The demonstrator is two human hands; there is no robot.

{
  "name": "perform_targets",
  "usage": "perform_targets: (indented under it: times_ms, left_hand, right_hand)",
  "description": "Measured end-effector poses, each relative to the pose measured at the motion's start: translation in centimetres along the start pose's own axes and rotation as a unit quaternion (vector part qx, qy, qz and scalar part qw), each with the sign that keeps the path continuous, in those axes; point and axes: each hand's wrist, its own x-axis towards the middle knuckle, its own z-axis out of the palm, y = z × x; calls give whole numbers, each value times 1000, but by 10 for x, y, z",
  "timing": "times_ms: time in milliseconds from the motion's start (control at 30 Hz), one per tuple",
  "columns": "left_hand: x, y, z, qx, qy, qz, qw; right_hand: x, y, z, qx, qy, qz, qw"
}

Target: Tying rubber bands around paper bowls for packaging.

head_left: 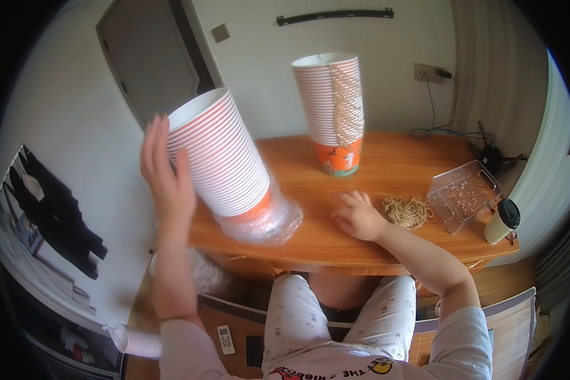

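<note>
A tall stack of nested white paper cups (218, 152) leans to the left on the table, its orange lowest cup showing above a crumpled clear plastic bag (266, 218) around the base. My left hand (166, 168) rests against the upper left of this stack, fingers stretched up along the rim and thumb apart. Over the tabletop, just left of a loose pile of beige cords (406, 212), is my right hand (360, 217), its fingers loosely bent and apart with nothing visible in them. Farther back stands another cup stack (320, 104), upright, with beige cords running down its right side.
On the wooden table (399, 164), a clear plastic box (465, 196) with small bits inside stands at the right. Beside it is a cream cup with a black lid (503, 221). Cables (449, 132) lie at the back right. More wrapped cups (136, 341) are at lower left.
</note>
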Motion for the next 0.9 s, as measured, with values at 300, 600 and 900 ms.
perform_targets:
  times_ms: [300,600,900]
  left_hand:
    - [72,-57,-16,-192,-370,-154,896]
    - [106,-31,-22,-117,-439,-172,874]
    - [121,-34,-19,-135,-374,-184,899]
  right_hand:
    - [-2,-9,-9,48,-33,42,997]
    - [-5,-11,-8,44,-22,24,998]
    - [-6,-10,-2,37,-33,18,999]
